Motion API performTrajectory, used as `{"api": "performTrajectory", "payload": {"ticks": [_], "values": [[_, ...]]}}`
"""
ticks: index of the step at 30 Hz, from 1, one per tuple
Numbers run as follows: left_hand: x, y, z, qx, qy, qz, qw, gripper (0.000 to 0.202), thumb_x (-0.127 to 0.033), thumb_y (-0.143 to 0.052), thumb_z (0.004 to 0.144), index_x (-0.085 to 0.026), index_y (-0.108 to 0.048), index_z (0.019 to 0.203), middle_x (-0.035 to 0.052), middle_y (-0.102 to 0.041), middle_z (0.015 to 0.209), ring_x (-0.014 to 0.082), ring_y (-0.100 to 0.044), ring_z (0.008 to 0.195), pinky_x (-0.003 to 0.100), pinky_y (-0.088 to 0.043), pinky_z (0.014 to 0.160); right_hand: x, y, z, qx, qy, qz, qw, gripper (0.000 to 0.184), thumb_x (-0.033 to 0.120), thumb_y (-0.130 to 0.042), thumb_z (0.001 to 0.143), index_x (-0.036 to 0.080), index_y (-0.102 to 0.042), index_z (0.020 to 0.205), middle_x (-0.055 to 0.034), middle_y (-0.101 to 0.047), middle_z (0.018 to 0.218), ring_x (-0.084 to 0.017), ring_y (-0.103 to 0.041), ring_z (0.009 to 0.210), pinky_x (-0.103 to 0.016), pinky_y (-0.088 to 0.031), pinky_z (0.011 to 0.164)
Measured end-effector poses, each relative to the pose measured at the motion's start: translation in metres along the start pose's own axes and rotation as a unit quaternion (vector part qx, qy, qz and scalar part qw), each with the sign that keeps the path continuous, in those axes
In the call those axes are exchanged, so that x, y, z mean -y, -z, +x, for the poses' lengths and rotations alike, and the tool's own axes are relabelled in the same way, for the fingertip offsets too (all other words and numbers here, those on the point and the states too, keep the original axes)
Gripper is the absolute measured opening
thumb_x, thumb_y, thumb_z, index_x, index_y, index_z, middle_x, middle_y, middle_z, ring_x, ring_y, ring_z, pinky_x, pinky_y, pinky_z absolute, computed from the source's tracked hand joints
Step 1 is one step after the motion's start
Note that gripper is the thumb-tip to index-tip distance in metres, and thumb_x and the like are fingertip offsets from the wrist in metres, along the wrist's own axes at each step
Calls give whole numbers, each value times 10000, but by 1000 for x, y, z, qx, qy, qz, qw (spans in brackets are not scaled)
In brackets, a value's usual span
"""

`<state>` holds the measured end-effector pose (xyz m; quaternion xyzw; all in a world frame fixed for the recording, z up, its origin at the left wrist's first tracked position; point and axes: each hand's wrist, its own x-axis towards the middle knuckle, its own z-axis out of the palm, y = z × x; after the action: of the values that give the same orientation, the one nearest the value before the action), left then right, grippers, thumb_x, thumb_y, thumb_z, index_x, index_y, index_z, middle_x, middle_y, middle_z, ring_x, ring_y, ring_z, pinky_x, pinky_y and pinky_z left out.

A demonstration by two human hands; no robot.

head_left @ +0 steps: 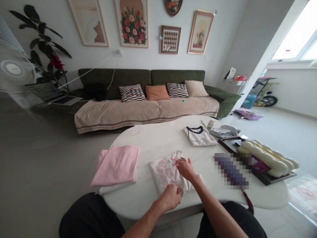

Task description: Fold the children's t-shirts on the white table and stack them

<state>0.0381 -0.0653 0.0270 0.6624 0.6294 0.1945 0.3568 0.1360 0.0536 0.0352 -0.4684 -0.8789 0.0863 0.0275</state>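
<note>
A white T-shirt [163, 168] with pink line drawings lies partly folded on the white table [148, 135] in front of me. My left hand [171, 197] is closed on the shirt's near edge, its fingers curled in a pinch. Farther up the same garment, my right hand [185, 169] grips the cloth, fingers pointing left; its fingertips are partly hidden. A small rainbow-coloured mark [173, 161] shows just beside those fingertips. Fabric bunches between and to the right of my hands.
Left on the table lies a folded pink garment [119, 165]. A folded white shirt with dark collar [200, 136] sits behind. To the right are a plastic packet [225, 131], a pixelated dark item [231, 170], and a dark tray [267, 178] bearing a cream puffy object [267, 157]. A sofa [146, 112] stands beyond.
</note>
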Motion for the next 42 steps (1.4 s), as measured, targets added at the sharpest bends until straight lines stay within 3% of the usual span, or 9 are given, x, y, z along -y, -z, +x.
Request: {"api": "performTrajectory", "payload": {"ticks": [2, 5, 9, 13, 18, 24, 30, 37, 42], "values": [[6, 18, 12, -65, -37, 20, 997, 362, -216, -284, 850, -156, -638, 900, 59, -651, 846, 163, -585, 831, 250, -429, 789, 17, -9, -9, -34, -47, -4, 998, 371, 182, -281, 873, 204, -512, 1163, -86, -496, 1246, -197, -381, 1190, -399, -242, 980], [34, 43, 29, -185, -46, 139, 972, 373, -239, -324, 848, -198, -555, 1138, 67, -530, 1210, 199, -418, 1156, 329, -304, 986, 51, -44, -36, -75, -155, -4, 985, 464, 319, -279, 889, 181, -346, 1327, -131, -313, 1387, -275, -250, 1277, -434, -269, 964], [78, 43, 38, -142, 13, 243, 960, 481, -439, -379, 840, -337, -364, 1309, 18, -290, 1417, 294, -202, 1293, 512, -209, 1008, 71, -92, -64, -84, -164, 8, 983, 580, 551, -329, 832, 306, -270, 1354, -86, -173, 1449, -359, -75, 1309, -563, -183, 969], [90, 18, 21, -175, 51, 281, 942, 524, -508, -313, 848, -339, -290, 1343, 53, -258, 1430, 334, -233, 1271, 571, -200, 975, 36, -86, -67, -26, -50, 60, 997, 541, 565, -276, 842, 369, -244, 1345, -22, -125, 1462, -301, -30, 1324, -536, -144, 1005], [65, -12, -29, -176, 76, 280, 941, 561, -521, -387, 809, -295, -358, 1322, 104, -375, 1362, 349, -384, 1166, 542, -261, 958, -23, -44, -59, 53, 74, 117, 989, 431, 398, -335, 852, 355, -395, 1277, 6, -302, 1408, -230, -157, 1318, -496, -145, 1032], [67, -14, -62, -168, 34, 106, 980, 471, -292, -386, 819, -211, -441, 1279, 112, -504, 1210, 235, -469, 1099, 357, -377, 925, -19, -54, -87, -144, -164, 84, 972, 424, 245, -355, 818, 103, -439, 1209, -164, -516, 1162, -242, -479, 1092, -343, -372, 908], [82, 9, -25, -176, 121, -19, 977, 473, -256, -458, 776, -32, -455, 1193, 161, -598, 1014, 213, -562, 949, 300, -412, 839, 13, -69, -112, -88, -336, 122, 930, 267, 302, -377, 812, 154, -464, 1016, -131, -578, 944, -242, -576, 908, -308, -422, 733], [85, 26, 12, -92, 171, -212, 958, 274, -307, -577, 676, -104, -564, 859, 115, -661, 884, 238, -603, 842, 302, -435, 726, -10, -50, -96, -27, -329, 287, 899, 80, 292, -477, 711, 216, -453, 702, -32, -577, 701, -194, -576, 731, -263, -385, 617], [65, 42, 12, 0, 169, -436, 884, 483, -262, -604, 600, -152, -518, 1063, 54, -668, 932, 216, -612, 850, 307, -443, 752, -33, -47, -84, -33, -312, 371, 874, 82, 280, -484, 652, 211, -443, 641, -12, -563, 659, -174, -554, 703, -245, -390, 614]]}}
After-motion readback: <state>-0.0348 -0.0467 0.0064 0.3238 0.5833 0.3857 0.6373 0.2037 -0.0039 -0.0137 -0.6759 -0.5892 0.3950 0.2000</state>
